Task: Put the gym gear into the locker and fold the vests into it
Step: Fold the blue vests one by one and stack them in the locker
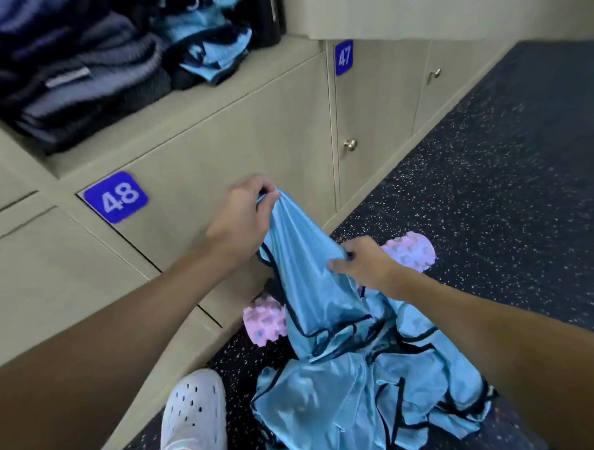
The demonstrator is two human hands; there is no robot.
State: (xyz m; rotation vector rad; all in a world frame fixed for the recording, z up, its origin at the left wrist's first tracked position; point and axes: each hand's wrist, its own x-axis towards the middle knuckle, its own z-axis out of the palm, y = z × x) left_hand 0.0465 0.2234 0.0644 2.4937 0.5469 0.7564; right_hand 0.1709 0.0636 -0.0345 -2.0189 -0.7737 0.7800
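At the top left the locker [94,157] is open. A stack of dark folded clothes [71,81] sits at the left of its shelf. Some folded blue vests [208,49] lie next to them, near the shelf's front edge. So part of the job looks done.

Lower down, a white shoe [194,417] stands on the floor [489,184] close to the lockers. The left hand [241,223] pinches the top of one blue vest [307,275] and holds it up in front of door 48 [218,143]. A pink bumpy roller [263,318] lies on the floor behind the vest, by the bottom of the lockers. Its middle is hidden, so it may be one roller or two.

The right hand [364,263] grips the same vest a bit lower. Under it, a messy pile of blue vests [362,391] lies on the floor. The held vest is not folded yet. The pile and the roller are not in the locker yet.
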